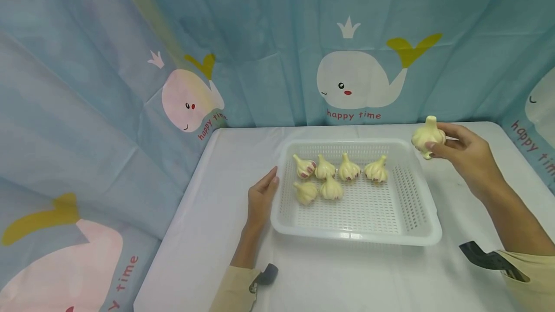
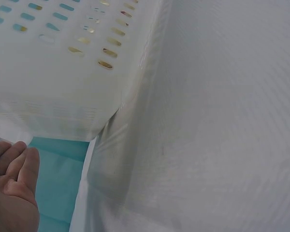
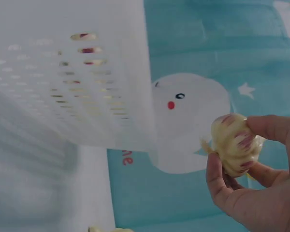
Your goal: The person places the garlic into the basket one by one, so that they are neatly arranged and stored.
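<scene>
My right hand (image 1: 470, 158) holds a pale garlic bulb (image 1: 428, 137) between thumb and fingers, raised by the back right corner of a white plastic basket (image 1: 364, 239). In the right wrist view, the held bulb (image 3: 236, 144) shows purple-streaked cloves. Inside the basket, several more garlic bulbs (image 1: 331, 188) lie toward the left and back, a back row with two in front of it. My left hand (image 1: 261, 201) is beside the basket's left side, fingertips right at the rim. From the left wrist, its fingers (image 2: 28, 171) look loosely bent below the basket wall (image 2: 53, 113).
The basket stands on a table with a white cloth (image 1: 208, 206). Blue curtains (image 1: 269, 52) printed with whales hang behind and beside the table. A pale yellow piece (image 3: 111, 230) peeks in at the bottom edge of the right wrist view. Dark straps circle both sleeves.
</scene>
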